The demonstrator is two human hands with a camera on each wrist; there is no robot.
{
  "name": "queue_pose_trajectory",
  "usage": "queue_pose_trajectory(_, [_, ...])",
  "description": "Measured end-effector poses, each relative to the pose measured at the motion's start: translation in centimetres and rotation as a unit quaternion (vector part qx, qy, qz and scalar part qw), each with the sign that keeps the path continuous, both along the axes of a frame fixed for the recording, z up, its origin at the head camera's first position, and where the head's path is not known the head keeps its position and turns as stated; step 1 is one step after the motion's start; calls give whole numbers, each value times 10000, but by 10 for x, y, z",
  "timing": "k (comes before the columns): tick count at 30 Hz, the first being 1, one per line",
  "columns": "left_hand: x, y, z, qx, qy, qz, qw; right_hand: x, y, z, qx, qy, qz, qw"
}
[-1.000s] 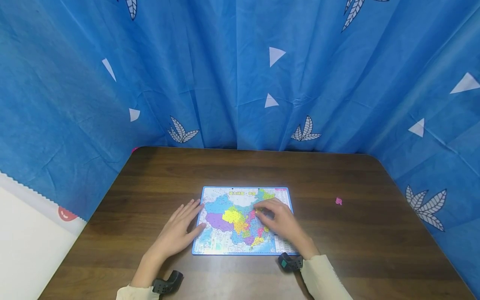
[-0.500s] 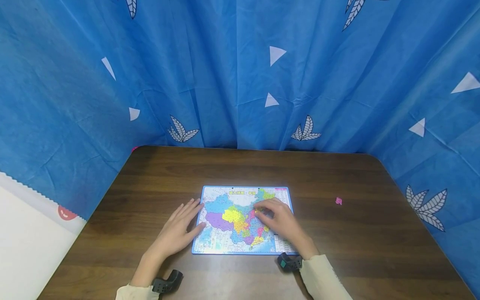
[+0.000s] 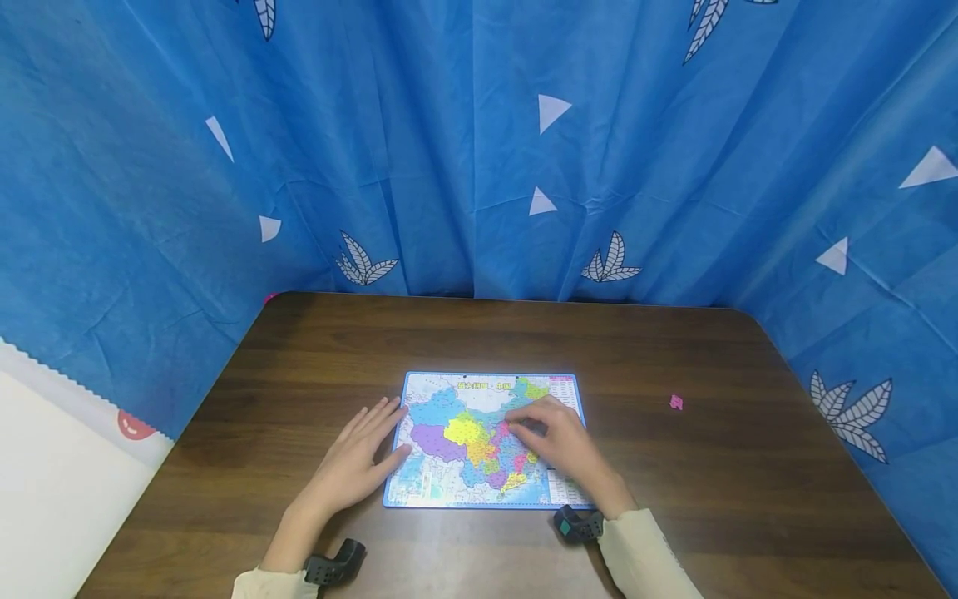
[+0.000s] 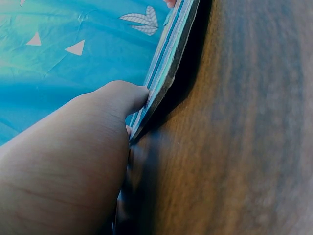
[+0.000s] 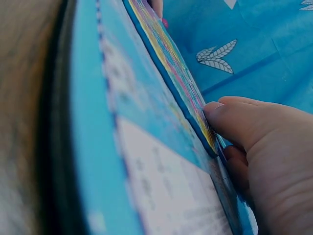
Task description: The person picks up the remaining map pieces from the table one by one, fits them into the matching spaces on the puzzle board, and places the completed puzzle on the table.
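A blue-edged map jigsaw puzzle [image 3: 434,492] lies flat on the table, with coloured region pieces on its printed board. Over its left edge rests my left hand [image 3: 352,462], fingers spread and fairly straight; in the left wrist view the thumb [image 4: 132,97] touches the board's edge [image 4: 171,73]. My right hand [image 3: 557,437] is bent over the right part of the map, thumb and index finger pinching at a small puzzle piece beside a pink region [image 3: 505,428]. The fingers mostly hide this piece. In the right wrist view, the thumb tip [image 5: 213,107] sits on the raised map pieces [image 5: 171,63].
A loose pink puzzle piece [image 3: 676,402] lies on the brown wooden table [image 3: 733,466], right of the board. Blue curtains [image 3: 479,166] with leaf and triangle prints hang behind and beside the table. Each wrist carries a black camera mount [image 3: 335,564].
The yellow bit that showed at my right fingertips earlier is out of sight now, and the fingertips have shifted very slightly left. My left hand and the board stay in place.
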State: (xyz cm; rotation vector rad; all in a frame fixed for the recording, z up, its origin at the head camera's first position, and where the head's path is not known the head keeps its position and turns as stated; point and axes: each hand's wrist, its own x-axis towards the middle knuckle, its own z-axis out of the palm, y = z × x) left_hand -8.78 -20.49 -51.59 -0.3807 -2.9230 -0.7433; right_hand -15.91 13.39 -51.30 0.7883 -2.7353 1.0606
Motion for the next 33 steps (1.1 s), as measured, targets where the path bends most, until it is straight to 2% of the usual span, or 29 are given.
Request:
queue_pose_trajectory(9, [-1,0,1,-27,-42,-29,10000,-2,1,-1,-106,-194,-25,9998])
queue_pose_trajectory(18, [0,0,0,17,24,-70,10000,-1,2,-1,-205,50,13,9998])
queue_pose_trajectory(25, [2,1,-1,39,54,-57,10000,-1,3,0,-54,110,-67,9999])
queue_pose_trajectory(33, [2,0,0,80,101,-98,9999,-2,11,4,-114,-109,-78,9998])
